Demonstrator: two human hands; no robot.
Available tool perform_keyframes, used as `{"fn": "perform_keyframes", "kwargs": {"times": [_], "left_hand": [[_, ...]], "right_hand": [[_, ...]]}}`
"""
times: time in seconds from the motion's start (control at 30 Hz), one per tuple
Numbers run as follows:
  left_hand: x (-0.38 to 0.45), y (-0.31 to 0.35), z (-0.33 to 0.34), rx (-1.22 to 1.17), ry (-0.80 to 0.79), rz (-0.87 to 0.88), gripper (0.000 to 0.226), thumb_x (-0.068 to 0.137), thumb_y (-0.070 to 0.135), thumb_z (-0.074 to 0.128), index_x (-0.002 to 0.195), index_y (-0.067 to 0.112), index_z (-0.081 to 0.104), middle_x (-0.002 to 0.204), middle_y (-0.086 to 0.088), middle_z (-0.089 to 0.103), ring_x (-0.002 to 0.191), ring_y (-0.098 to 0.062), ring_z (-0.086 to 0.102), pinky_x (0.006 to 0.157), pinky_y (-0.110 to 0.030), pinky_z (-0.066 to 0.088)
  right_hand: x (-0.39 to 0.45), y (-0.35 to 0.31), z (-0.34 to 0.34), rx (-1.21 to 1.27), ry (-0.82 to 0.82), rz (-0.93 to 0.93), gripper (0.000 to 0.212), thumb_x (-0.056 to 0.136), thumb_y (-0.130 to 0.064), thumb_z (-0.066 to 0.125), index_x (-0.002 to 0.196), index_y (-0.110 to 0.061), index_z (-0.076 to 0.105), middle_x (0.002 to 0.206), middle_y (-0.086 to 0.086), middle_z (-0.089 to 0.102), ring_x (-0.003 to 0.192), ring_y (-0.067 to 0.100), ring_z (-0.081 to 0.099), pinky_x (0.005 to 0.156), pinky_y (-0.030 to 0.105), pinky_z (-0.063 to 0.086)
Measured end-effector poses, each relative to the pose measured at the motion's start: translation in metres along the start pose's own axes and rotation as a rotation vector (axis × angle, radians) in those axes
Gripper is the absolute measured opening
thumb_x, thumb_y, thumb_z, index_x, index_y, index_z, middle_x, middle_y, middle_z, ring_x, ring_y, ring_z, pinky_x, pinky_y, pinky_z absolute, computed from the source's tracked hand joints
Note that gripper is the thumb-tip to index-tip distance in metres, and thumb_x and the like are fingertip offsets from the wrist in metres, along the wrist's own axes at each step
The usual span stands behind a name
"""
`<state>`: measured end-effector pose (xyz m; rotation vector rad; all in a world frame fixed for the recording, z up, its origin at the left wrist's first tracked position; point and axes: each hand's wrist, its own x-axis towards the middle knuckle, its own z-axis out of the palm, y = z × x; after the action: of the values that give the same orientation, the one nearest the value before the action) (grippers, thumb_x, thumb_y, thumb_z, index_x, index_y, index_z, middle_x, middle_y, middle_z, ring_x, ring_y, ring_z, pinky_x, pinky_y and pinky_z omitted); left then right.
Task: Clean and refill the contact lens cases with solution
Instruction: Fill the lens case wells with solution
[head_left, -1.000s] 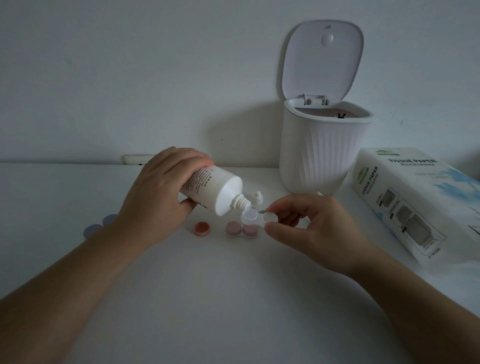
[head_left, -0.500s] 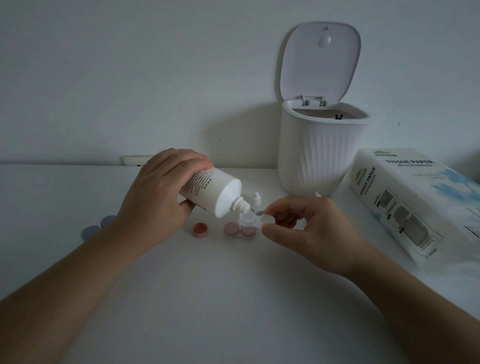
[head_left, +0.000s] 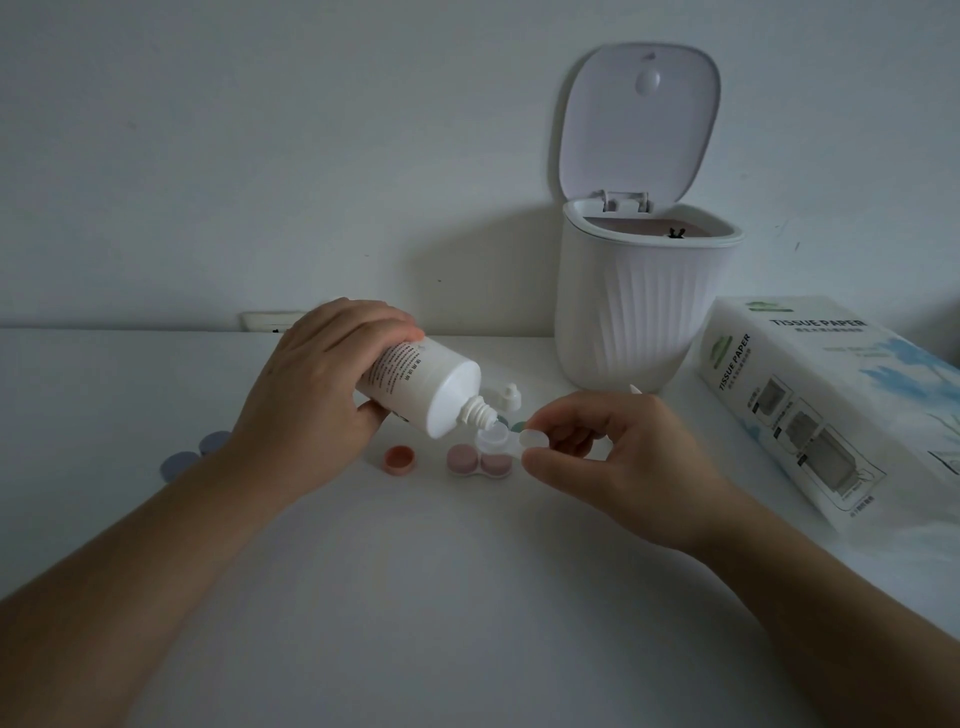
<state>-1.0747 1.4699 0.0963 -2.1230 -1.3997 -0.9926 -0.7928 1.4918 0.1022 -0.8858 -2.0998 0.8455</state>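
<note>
My left hand grips a white solution bottle, tilted with its nozzle down over one well of a clear lens case. My right hand pinches the other end of that clear case between thumb and fingers, holding it just above the table. Right below it a pink lens case lies on the white table with both wells uncovered. One pink cap sits to its left. The bottle's white cap stands behind the nozzle.
A white ribbed bin with its lid up stands at the back right. A tissue paper pack lies along the right edge. Two grey-blue caps lie left of my left wrist.
Almost nothing: the bottle stays tilted over the clear case, and both hands hold their places.
</note>
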Motion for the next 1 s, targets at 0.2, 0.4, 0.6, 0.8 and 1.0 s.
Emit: {"fn": "perform_keyframes", "kwargs": {"times": [0.2, 0.4, 0.6, 0.8, 1.0], "left_hand": [[0.0008, 0.0009, -0.0002, 0.001, -0.002, -0.001, 0.059, 0.065, -0.007, 0.085, 0.119, 0.008, 0.068, 0.126, -0.005, 0.067, 0.121, -0.032, 0.061, 0.113, -0.045, 0.039], [0.0007, -0.0002, 0.0004, -0.005, 0.000, 0.006, 0.058, 0.064, -0.008, 0.084, 0.117, 0.009, 0.068, 0.124, -0.005, 0.068, 0.119, -0.032, 0.061, 0.110, -0.046, 0.041], [0.0012, 0.0017, -0.0014, -0.021, -0.009, -0.011, 0.059, 0.064, -0.005, 0.085, 0.118, 0.010, 0.068, 0.124, -0.003, 0.067, 0.118, -0.029, 0.061, 0.103, -0.045, 0.046], [0.0009, 0.0043, -0.0025, -0.081, -0.032, -0.075, 0.063, 0.062, 0.000, 0.090, 0.120, 0.010, 0.067, 0.123, -0.003, 0.067, 0.116, -0.029, 0.061, 0.097, -0.049, 0.048], [-0.0017, 0.0038, -0.0042, -0.138, -0.013, -0.169, 0.066, 0.062, 0.005, 0.093, 0.122, 0.011, 0.065, 0.124, 0.001, 0.066, 0.117, -0.021, 0.057, 0.097, -0.031, 0.043]], "right_hand": [[-0.0001, 0.0022, 0.0006, -0.005, 0.013, 0.003, 0.010, 0.079, -0.024, 0.079, 0.088, -0.023, 0.077, 0.077, -0.004, 0.073, 0.071, 0.015, 0.065, 0.074, 0.035, 0.055], [0.0000, 0.0018, 0.0006, 0.005, 0.003, -0.010, 0.010, 0.078, -0.029, 0.078, 0.086, -0.023, 0.077, 0.076, -0.004, 0.072, 0.070, 0.015, 0.065, 0.072, 0.037, 0.055], [0.0003, 0.0013, 0.0008, 0.004, 0.011, -0.009, 0.009, 0.079, -0.026, 0.079, 0.087, -0.023, 0.077, 0.077, -0.004, 0.073, 0.070, 0.014, 0.065, 0.073, 0.035, 0.055], [0.0010, 0.0024, -0.0005, 0.010, 0.012, -0.010, 0.008, 0.080, -0.027, 0.078, 0.088, -0.025, 0.077, 0.079, -0.003, 0.073, 0.071, 0.015, 0.066, 0.073, 0.036, 0.055], [0.0016, 0.0045, -0.0008, 0.008, 0.016, -0.010, 0.020, 0.075, -0.044, 0.071, 0.090, -0.031, 0.075, 0.078, -0.008, 0.073, 0.070, 0.012, 0.066, 0.072, 0.034, 0.055]]}}
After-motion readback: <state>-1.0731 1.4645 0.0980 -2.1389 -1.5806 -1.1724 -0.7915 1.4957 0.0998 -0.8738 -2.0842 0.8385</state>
